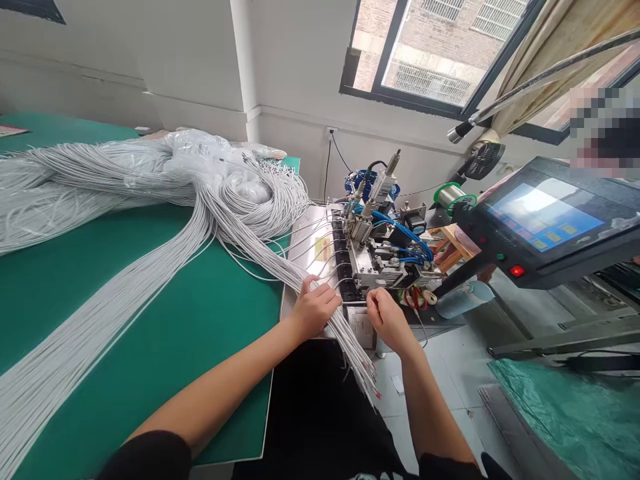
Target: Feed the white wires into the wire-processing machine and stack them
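Note:
A long bundle of thin white cables [260, 252] runs across the green table to the metal machine [367, 247]. My left hand [316, 308] lies over the bundle near the machine's front corner, its fingers curled round a single cable. That cable stretches to my right hand [383, 310], which is closed in a pinch on its other end. Below my hands, the bundle's loose ends [367, 377], with small reddish tips, hang past the table edge. Several separate cables curve into the black row of slots [343, 257] along the machine.
Plastic-wrapped cable coils [195, 160] cover the back of the green table [200, 333]. On the right stand a touchscreen panel [545, 213], a wire spool [453, 195] and a clear container [465, 299]. A lamp arm [525, 83] reaches in above. Part of a person shows at the right edge.

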A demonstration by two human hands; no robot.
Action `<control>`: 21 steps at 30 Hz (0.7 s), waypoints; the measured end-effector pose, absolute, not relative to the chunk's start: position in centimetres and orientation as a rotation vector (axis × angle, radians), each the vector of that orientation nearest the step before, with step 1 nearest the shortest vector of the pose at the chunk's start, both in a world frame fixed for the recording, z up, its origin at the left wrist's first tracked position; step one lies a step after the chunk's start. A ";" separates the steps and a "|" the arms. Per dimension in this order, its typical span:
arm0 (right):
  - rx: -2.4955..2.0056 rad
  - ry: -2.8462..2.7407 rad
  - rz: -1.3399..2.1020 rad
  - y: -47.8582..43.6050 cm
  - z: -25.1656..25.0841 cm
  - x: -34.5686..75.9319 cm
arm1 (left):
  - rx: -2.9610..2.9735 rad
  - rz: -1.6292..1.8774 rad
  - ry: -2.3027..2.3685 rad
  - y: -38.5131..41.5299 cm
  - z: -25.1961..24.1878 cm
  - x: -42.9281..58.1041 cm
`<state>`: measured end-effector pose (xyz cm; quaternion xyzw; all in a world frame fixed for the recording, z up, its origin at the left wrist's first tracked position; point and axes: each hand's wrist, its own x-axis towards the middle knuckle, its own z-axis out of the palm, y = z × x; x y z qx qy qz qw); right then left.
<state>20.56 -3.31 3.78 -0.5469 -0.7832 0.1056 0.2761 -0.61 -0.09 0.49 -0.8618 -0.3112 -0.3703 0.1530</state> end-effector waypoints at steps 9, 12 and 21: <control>-1.291 -1.762 0.685 -3.5 3.5 19.7 | -2.520 -1.016 -0.784 0.0 0.5 0.1; -1.268 -1.701 0.705 -3.2 3.3 19.3 | -2.544 -1.007 -0.821 0.3 0.2 0.2; -1.279 -1.653 0.694 -2.4 2.3 18.9 | -2.565 -1.019 -0.862 0.7 -0.1 0.5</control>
